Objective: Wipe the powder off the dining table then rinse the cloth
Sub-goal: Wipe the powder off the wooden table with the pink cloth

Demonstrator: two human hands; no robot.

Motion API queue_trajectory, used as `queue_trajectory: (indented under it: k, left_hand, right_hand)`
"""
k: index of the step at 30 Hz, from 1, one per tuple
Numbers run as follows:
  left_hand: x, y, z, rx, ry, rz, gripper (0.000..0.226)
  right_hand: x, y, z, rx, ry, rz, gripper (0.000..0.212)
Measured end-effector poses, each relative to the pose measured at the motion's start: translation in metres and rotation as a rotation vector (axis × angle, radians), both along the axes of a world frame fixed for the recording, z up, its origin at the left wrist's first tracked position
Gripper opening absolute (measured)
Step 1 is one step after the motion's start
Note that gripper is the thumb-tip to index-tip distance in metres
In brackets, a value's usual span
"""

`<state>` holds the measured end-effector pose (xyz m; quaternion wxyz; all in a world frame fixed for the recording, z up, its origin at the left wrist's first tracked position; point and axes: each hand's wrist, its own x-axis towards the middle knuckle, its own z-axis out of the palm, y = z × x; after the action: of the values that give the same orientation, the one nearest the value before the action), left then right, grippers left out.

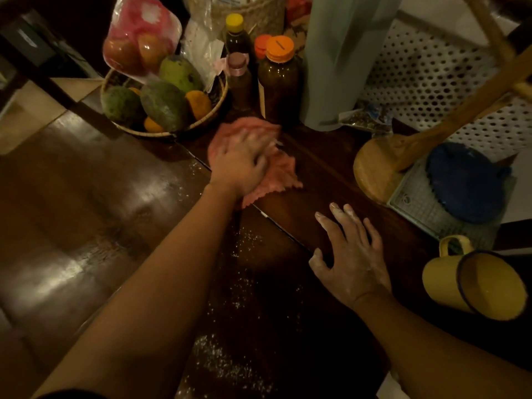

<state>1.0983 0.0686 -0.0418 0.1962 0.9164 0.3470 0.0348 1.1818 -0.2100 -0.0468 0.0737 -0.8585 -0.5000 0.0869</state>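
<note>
A pink cloth (pixel 280 175) lies bunched on the dark wooden dining table (pixel 311 180), just in front of the bottles. My left hand (pixel 240 162) presses flat on top of the cloth, its fingertips blurred. My right hand (pixel 349 256) rests on the bare table with fingers spread, dusted white, holding nothing. White powder (pixel 227 361) is scattered in patches along the table nearer to me, between my two forearms, and more powder (pixel 244 240) lies beside my left forearm.
A woven basket (pixel 214 112) of mangoes and oranges stands at the back left. Bottles with orange lids (pixel 277 79) and a grey jug (pixel 336 64) stand behind the cloth. A round wooden board (pixel 371 171), a blue lid (pixel 466 182) and a yellow mug (pixel 475 286) crowd the right side.
</note>
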Motion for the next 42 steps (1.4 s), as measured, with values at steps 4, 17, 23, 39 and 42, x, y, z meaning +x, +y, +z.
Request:
queue_trajectory:
  k: [4, 17, 23, 39, 42]
  left_hand:
    - [-0.008, -0.001, -0.006, 0.006, 0.011, 0.453, 0.054]
    - [-0.088, 0.023, -0.005, 0.038, 0.081, 0.522, 0.05]
    - [-0.121, -0.056, 0.004, 0.015, 0.133, -0.169, 0.053]
    - [-0.132, -0.15, 0.007, -0.101, 0.006, -0.358, 0.048]
    - [-0.208, -0.108, 0.008, -0.186, -0.273, 0.209, 0.049]
  right_hand:
    - [0.001, 0.0, -0.001, -0.004, -0.005, 0.007, 0.068]
    - [0.004, -0.001, -0.002, -0.003, 0.036, 0.009, 0.069]
    - [0.002, 0.0, -0.001, 0.01, 0.009, 0.013, 0.07]
    - [0.001, -0.002, -0.003, 0.078, 0.031, 0.001, 0.062]
    - [0.002, -0.002, -0.003, 0.078, 0.044, -0.001, 0.058]
